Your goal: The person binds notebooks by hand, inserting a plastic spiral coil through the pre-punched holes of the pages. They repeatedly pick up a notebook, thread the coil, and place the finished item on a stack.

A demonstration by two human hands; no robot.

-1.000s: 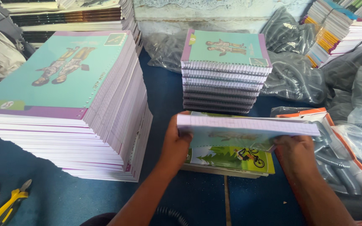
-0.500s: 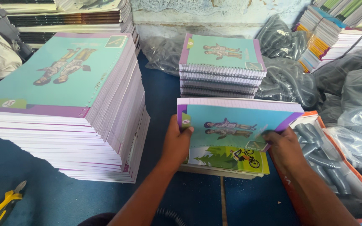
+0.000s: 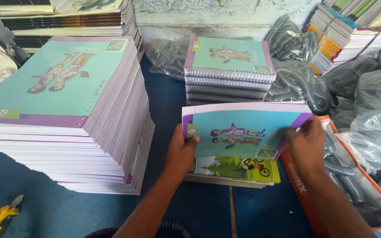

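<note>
My left hand grips the left edge of a teal-and-purple notebook, tilted up with its cover facing me. My right hand rests on the notebook's right edge, fingers on the cover. Beneath it lies a green-covered book showing a cyclist, on a low flat stack. Directly behind stands a short pile of spiral-bound notebooks with the same teal cover.
A tall stack of unbound teal notebooks fills the left. An orange box of dark spiral coils sits at right, with bagged coils behind. Yellow-handled pliers lie on the blue floor. More book piles line the back.
The notebook was held flat with its edge toward me; it has since tipped up so the cover shows, and my right hand slid onto its right edge.
</note>
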